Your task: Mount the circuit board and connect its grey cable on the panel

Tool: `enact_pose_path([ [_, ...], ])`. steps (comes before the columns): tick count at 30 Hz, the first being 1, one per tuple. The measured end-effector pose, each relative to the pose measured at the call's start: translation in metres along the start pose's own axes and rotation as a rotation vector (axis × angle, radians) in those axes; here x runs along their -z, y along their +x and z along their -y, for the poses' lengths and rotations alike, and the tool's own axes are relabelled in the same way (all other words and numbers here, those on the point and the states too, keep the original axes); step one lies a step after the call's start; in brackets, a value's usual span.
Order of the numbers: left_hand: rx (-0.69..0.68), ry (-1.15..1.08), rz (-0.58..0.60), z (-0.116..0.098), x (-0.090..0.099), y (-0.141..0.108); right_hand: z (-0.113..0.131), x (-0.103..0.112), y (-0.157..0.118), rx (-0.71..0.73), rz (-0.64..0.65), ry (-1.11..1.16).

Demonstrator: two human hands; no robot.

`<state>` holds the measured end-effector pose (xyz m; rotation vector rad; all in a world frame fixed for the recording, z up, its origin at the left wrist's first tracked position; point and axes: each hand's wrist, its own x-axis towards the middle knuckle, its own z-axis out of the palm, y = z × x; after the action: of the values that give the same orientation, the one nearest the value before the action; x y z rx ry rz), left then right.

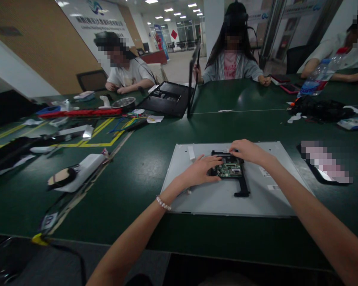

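A green circuit board [228,170] sits in a black plastic bracket [242,186] on a flat grey metal-backed panel [179,190]. My left hand [201,172], with a beaded bracelet at the wrist, rests on the left side of the board and bracket with its fingers spread. At the bracket's top edge, my right hand [248,151] has thumb and fingertips pinched together. What lies between those fingertips is too small to make out. A white strip [191,153] is at the panel's upper left.
Right of the panel lies a phone [325,165]. A white device with a cable [80,172] is to the left. Further back are an open black laptop shell [168,99], a black bundle [325,109] and a plastic bottle [319,77]. Several people sit around the table.
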<state>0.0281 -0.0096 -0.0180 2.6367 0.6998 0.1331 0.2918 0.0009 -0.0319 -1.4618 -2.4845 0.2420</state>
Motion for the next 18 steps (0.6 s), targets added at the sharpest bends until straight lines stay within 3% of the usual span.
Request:
enact_pose_path([
  [6,-0.058,-0.029,-0.032,-0.005,0.009,-0.005,0.004,0.002,0.0,0.007,0.01,-0.001],
  [8,-0.052,-0.075,-0.106,-0.001,0.019,-0.008,0.003,0.001,0.001,0.01,0.016,0.002],
  [11,0.078,-0.108,-0.356,0.018,0.031,-0.012,0.001,0.003,0.0,0.017,0.019,0.011],
  [14,0.242,-0.069,-0.558,0.049,0.031,-0.016,-0.001,0.008,-0.002,0.026,0.014,0.023],
  [16,0.313,-0.022,-0.573,0.068,0.026,-0.019,-0.001,0.013,-0.004,0.025,0.0,0.035],
  [18,0.338,0.0,-0.507,0.079,0.02,-0.021,-0.002,0.017,-0.006,0.013,-0.026,0.054],
])
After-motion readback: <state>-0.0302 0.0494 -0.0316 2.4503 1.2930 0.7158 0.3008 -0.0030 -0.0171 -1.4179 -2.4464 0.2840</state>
